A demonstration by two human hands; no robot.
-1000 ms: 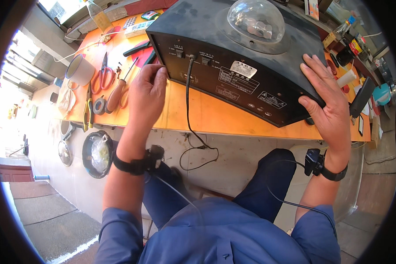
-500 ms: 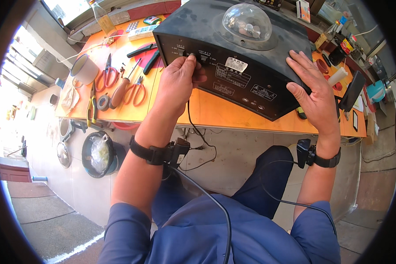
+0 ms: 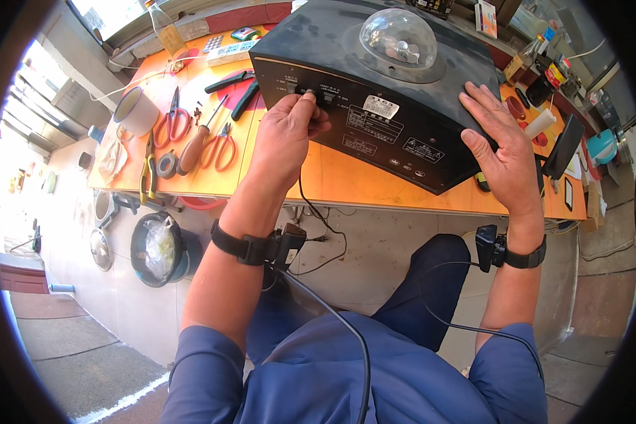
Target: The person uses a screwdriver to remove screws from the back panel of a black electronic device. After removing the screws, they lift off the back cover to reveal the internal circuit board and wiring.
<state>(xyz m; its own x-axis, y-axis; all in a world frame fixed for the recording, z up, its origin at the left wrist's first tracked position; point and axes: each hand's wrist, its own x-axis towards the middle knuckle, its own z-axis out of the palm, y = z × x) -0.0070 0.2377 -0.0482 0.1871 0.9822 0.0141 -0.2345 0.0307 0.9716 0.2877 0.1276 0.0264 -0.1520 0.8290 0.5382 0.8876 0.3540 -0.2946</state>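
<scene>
A black box-shaped device (image 3: 396,120) with a clear dome (image 3: 398,35) on top stands on the orange workbench (image 3: 332,180). My left hand (image 3: 286,134) is at its rear panel, fingers pinched on the black cable's plug (image 3: 305,92) where it meets the panel. The cable (image 3: 311,212) hangs down over the bench edge. My right hand (image 3: 498,148) lies flat with spread fingers on the device's right top corner, steadying it.
To the left on the bench lie red-handled scissors (image 3: 173,120), pliers (image 3: 148,166), a wooden-handled screwdriver (image 3: 194,145), a tape roll (image 3: 167,164) and a white cup (image 3: 136,110). Small items crowd the bench's right end (image 3: 544,106). A bucket (image 3: 159,247) stands on the floor below.
My left hand has moved up from the bench edge to the rear panel and closed on the cable plug. The right hand has stayed on the device's corner.
</scene>
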